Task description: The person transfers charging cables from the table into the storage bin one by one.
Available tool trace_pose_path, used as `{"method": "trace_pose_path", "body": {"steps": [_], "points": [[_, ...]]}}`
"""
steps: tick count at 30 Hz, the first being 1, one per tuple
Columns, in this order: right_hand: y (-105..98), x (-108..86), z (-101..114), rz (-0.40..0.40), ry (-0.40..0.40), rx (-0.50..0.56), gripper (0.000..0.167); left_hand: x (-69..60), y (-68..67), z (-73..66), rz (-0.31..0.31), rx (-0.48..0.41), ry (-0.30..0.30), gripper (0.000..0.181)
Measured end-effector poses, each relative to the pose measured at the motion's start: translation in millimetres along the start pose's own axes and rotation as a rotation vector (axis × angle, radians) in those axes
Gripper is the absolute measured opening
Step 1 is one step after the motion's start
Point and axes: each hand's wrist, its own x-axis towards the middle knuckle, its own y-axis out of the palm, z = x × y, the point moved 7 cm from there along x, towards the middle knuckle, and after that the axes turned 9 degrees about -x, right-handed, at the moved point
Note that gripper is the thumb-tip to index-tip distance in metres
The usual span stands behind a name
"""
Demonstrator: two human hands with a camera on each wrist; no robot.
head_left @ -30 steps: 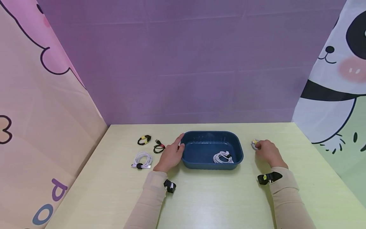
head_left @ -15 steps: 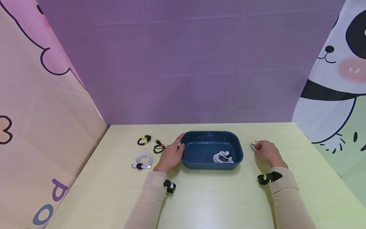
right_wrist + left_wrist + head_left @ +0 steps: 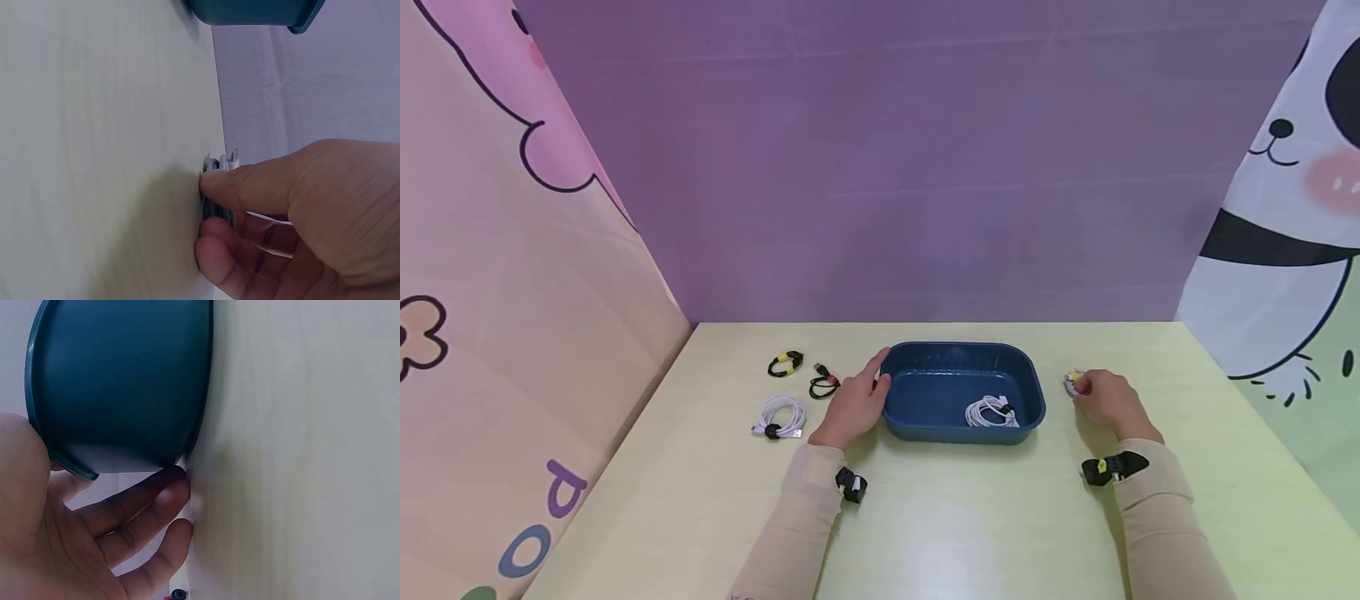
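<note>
The blue plastic bin (image 3: 925,434) stands mid-table with a coiled white cable (image 3: 988,412) inside, at its front right. My left hand (image 3: 854,408) rests against the bin's left side, thumb at the rim; in the left wrist view its fingers reach low along the wall. Right of the bin, my right hand (image 3: 1112,402) pinches a small coiled grey-white cable (image 3: 1070,382) with a yellow piece on it. The right wrist view shows this cable (image 3: 215,164) on edge between thumb and fingers, at the tabletop; the fingers hide part of it.
Left of the bin lie a black cable with yellow bands (image 3: 785,363), a black cable with a red tie (image 3: 824,382) and a white cable coil (image 3: 780,417) with a black tie. A purple cloth (image 3: 925,167) hangs behind the table (image 3: 955,517).
The head view has shifted slightly, so everything appears a little further right. Both hands hold their places, the left at the bin and the right at the grey-white cable.
</note>
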Motion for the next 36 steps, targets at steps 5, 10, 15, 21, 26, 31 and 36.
{"method": "trace_pose_path", "body": {"steps": [5,10,15,21,26,31,36], "points": [[1,0.3,1,-0.004,-0.004,0.004,0.015,0.7,1.2,1.4,0.000,-0.008,0.012,0.053],[1,0.7,0,-0.004,0.001,0.016,0.014,1.6,1.1,1.3,-0.002,-0.010,0.024,0.053],[-2,2.2,2,-0.027,-0.024,0.017,0.013,1.2,0.9,1.5,-0.001,-0.009,0.024,0.053],[-9,1.7,7,-0.073,-0.053,0.015,0.014,0.8,1.3,2.6,-0.007,-0.008,0.021,0.053],[-11,2.2,10,-0.073,-0.050,0.028,0.015,0.9,1.2,2.8,-0.009,-0.004,0.021,0.053],[-16,0.9,14,-0.087,-0.057,0.040,0.016,1.1,1.2,2.5,-0.008,0.000,0.015,0.053],[-20,0.7,19,-0.139,-0.093,0.046,0.014,1.6,1.4,2.8,-0.009,0.008,0.010,0.053]]}}
